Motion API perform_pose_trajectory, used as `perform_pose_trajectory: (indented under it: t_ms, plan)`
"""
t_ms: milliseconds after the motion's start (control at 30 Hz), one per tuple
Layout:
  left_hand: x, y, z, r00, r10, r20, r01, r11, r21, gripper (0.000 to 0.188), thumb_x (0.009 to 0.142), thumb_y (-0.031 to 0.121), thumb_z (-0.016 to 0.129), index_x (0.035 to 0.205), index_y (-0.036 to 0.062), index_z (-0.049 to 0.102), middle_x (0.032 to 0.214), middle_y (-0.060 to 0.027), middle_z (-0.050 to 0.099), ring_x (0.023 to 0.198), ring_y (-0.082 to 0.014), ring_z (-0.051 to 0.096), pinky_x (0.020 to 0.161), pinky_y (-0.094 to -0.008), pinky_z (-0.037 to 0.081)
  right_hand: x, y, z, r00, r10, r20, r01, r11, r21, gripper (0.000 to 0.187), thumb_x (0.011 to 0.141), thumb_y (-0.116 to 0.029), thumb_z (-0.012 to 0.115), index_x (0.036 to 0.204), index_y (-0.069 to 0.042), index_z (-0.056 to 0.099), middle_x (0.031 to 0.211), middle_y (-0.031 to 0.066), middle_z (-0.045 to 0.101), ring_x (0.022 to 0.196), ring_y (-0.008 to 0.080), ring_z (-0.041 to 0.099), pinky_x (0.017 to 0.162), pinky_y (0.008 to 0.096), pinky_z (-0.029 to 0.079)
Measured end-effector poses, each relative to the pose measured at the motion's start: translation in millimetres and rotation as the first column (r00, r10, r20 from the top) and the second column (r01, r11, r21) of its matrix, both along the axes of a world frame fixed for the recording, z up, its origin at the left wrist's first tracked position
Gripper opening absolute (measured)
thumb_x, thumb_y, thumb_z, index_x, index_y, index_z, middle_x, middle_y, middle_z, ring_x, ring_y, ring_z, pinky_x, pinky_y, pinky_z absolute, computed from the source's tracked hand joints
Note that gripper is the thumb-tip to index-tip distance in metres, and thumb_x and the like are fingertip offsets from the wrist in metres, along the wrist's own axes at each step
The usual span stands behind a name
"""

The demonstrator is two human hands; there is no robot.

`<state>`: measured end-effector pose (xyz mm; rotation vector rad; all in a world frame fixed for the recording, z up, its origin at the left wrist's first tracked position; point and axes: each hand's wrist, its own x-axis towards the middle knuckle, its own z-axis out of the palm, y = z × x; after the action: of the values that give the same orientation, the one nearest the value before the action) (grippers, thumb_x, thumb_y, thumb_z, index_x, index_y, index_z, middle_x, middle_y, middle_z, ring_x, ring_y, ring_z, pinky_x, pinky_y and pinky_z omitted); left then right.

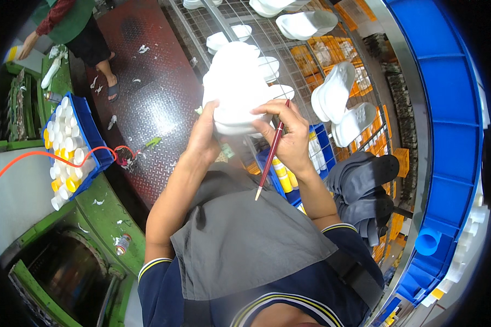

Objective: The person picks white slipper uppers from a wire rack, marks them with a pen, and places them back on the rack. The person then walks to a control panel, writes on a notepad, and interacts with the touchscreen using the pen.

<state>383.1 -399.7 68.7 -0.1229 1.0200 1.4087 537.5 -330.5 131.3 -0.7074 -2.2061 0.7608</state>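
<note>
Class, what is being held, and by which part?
Both hands: white rounded footwear, by its near end. Right hand also: slim dark-red stick, upper part.

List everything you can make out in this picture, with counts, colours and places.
held shoe: count unclear (overexposed), white, between both hands
pen-like tool: one, dark red, right hand
wire rack: one, grey, upper centre-right
rack shoes: several, white, on the rack
dark shoes: several, grey, right
crates: several, orange, around the rack
blue bin: one, blue, left
caps: many, white and yellow, in that bin
cord: one, orange, left
machinery: count unclear, green, left
floor plate: one visible, reddish, upper left
long tray: one, blue, right
co-worker: one, green garment, upper left
left hand: one, bare, on the held shoe
right hand: one, bare, touching the held shoe
</note>
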Motion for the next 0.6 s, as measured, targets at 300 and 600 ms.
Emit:
perform_pose_trajectory:
  t_ms: [300, 600]
  plan:
    - [7, 0, 3, 0.99, 0.058, -0.132, -0.045, 0.994, 0.1, 0.063, 0.096, 0.039, 0.055, 0.138, -0.0077, 0.044, 0.13, -0.0197, 0.058, 0.121, -0.0282, 0.056, 0.102, -0.0419, 0.043, 7, -2, -4, 0.987, -0.163, 0.0, 0.151, 0.913, -0.378, 0.014, 0.094, -0.013, 0.068, 0.099, -0.001, 0.064, 0.093, 0.0071, 0.069, 0.09, 0.0139, 0.062, 0.078, 0.0282, 0.048]
    - [9, -4, 0, 0.941, 0.14, -0.309, -0.092, 0.982, 0.164, 0.06, 0.097, 0.031, 0.056, 0.14, -0.0072, 0.039, 0.127, -0.0185, 0.057, 0.118, -0.0263, 0.056, 0.102, -0.0394, 0.044, 33, 6, -47, 0.965, -0.238, -0.11, 0.065, 0.623, -0.78, 0.064, 0.102, -0.05, 0.048, 0.146, -0.004, 0.041, 0.146, 0.0164, 0.046, 0.136, 0.0262, 0.044, 0.107, 0.0427, 0.041]
